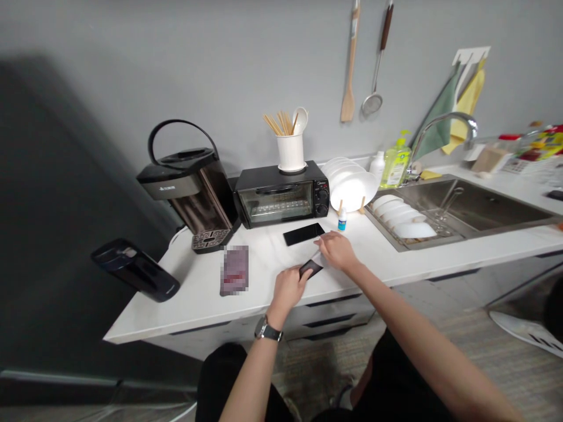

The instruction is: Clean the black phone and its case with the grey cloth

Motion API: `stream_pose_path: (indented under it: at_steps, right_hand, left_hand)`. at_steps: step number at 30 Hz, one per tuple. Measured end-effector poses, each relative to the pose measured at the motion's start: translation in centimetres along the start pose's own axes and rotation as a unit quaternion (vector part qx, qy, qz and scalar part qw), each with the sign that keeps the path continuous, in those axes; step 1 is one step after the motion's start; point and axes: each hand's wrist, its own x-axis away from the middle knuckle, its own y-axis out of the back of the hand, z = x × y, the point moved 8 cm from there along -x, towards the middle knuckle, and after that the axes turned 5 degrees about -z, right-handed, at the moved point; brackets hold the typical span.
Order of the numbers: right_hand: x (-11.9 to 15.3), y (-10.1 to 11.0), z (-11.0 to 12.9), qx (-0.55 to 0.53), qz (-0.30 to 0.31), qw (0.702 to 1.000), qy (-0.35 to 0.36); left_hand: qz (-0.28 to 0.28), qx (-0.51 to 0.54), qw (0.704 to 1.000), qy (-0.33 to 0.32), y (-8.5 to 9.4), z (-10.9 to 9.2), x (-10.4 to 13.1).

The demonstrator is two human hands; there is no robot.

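Note:
My left hand (289, 288), with a black watch on its wrist, grips a dark, flat, phone-sized object (311, 269) at the counter's front edge. The fingers of my right hand (338, 251) are pinched at that object's far end, on a pale thin piece (317, 257); whether it is film or cloth I cannot tell. Just beyond both hands, a black smartphone (303, 234) lies flat with its screen up. Upright behind my right hand stands a small white bottle (342, 220) with a blue label. A blurred-out purplish flat item (234, 271) lies left of my left hand.
At the back of the counter (193, 310) stand a water dispenser (197, 199), a toaster oven (281, 196) topped by a utensil holder (291, 152), and racked plates (354, 190). A dark flask-like container (136, 269) tilts at the left edge. Right is a sink (479, 202) with bowls (402, 217).

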Motion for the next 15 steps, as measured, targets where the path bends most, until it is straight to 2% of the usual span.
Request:
stream_pose_path:
  at_steps: [2, 5, 7, 9, 13, 15]
  right_hand:
    - [0.3, -0.7, 3.0, -0.009, 0.003, 1.000, 0.015]
    - [1.4, -1.6, 8.5, -0.039, 0.019, 0.996, 0.077]
    - [1.9, -1.7, 9.6, -0.056, 0.029, 0.992, 0.113]
    - [1.8, -1.3, 7.4, -0.051, 0.033, 0.993, 0.098]
    - [0.8, -0.3, -0.9, -0.014, 0.019, 1.000, -0.007]
    - [0.7, -0.3, -1.9, -0.008, 0.008, 1.000, -0.028]
  left_hand:
    - [0.005, -0.002, 1.000, 0.010, -0.2, 0.3, 0.0]
    - [0.023, -0.003, 1.000, 0.015, -0.6, 1.1, 0.3]
    - [0.034, -0.001, 0.999, 0.013, -0.6, 1.4, 0.6]
    - [0.038, 0.002, 0.999, 0.007, -0.4, 1.2, 0.7]
    - [0.035, 0.016, 0.999, -0.003, 0.1, 0.0, 0.3]
    - [0.030, 0.021, 0.999, -0.003, 0.0, -0.3, 0.0]
